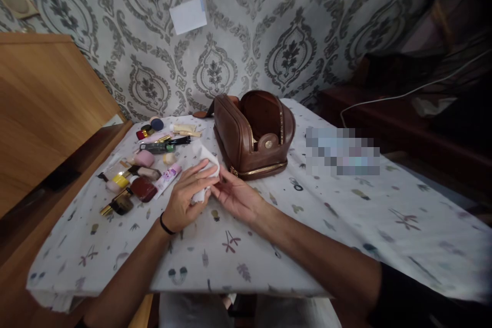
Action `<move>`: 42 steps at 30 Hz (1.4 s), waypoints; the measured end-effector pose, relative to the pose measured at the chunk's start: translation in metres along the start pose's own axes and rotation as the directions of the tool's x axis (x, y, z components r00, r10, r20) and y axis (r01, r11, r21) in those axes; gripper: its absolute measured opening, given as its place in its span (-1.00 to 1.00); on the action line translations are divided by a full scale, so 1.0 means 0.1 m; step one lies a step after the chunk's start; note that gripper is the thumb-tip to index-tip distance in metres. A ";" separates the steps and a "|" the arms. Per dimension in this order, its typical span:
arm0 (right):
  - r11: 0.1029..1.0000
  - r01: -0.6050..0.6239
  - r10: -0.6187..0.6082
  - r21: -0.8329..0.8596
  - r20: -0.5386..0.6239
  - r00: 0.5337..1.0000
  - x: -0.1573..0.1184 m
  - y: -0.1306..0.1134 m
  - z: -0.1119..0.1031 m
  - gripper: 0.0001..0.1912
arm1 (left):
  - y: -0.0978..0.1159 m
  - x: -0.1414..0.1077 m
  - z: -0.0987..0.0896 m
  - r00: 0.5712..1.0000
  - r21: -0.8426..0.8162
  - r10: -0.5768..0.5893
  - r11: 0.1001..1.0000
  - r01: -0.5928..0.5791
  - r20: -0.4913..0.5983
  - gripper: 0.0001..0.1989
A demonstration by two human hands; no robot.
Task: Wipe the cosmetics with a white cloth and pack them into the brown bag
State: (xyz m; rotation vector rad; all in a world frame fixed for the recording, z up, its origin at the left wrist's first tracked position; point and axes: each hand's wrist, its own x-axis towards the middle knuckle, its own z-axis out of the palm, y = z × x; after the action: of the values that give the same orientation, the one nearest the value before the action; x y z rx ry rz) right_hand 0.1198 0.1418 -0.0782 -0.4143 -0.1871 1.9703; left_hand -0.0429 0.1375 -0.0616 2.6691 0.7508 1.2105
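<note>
My left hand (192,192), with a black band at the wrist, is closed on a white tissue (209,156), its fingers lying over the folds. My right hand (238,197) is turned palm partly up and meets the tissue's right edge with its fingertips. Whether anything is wrapped inside the tissue cannot be seen. Just beyond my hands stands a brown leather toiletry bag (249,138), its top unzipped and gaping. Beside my left hand lies a white and purple tube (168,179), with a dark red bottle (143,188) next to it.
Several cosmetics crowd the table's left side, among them a pink jar (144,158), a black-and-gold bottle (122,202) and a cream tube (183,128). A blurred-out item (344,151) lies at right. A wooden panel (49,113) borders the left; the patterned wall (246,25) rises behind.
</note>
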 end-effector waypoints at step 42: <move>0.979 0.056 -0.052 -0.194 0.030 0.998 -0.03 0.04 0.04 -0.73 | -0.01 -0.01 -0.01 0.903 0.071 -0.360 0.920 0.385 -0.234 -0.61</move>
State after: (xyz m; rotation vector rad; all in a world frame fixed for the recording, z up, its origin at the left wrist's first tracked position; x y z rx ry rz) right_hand 0.1160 0.1375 -0.0747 -0.5059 -0.4055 1.9111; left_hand -0.0444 0.1378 -0.0621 2.3383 1.3326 1.3953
